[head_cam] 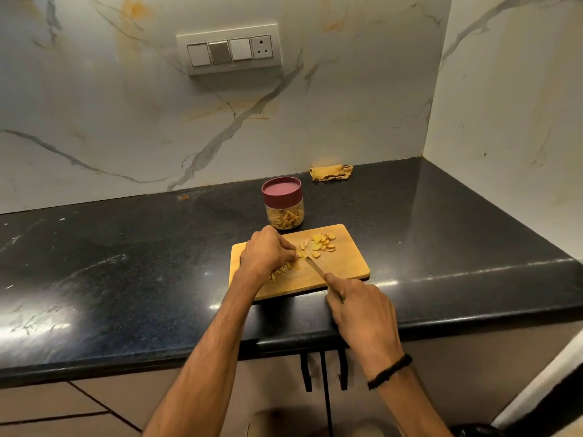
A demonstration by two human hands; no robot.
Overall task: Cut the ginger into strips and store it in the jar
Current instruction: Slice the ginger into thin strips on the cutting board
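Black speckled stone bench (126, 263), set along a white veined marble wall. Rectangular light wooden cutting board (344, 269), lying at the front edge of the bench. Left hand (268, 252), on the board's left half, fingers curled down and pinching a small yellow ginger piece (302, 254) against the wood. Right hand (362, 310), over the bench's front edge, fingers wrapped round the handle of a narrow-bladed knife (315, 268), forefinger laid along its back; the blade tip meets the held piece. Pale yellow round ginger slices (323, 242), a loose heap on the board's far right part. Thin cut ginger strips (280, 272), a small scatter on the board, partly hidden under the left wrist. Clear round jar (285, 216) with maroon lid on, holding strips, standing just behind the board's far edge. Crumpled yellow cloth (331, 172), at the back edge of the bench near its right rear corner. White switch panel (232, 50), on the wall. Black cord band (389, 372), on the right wrist.
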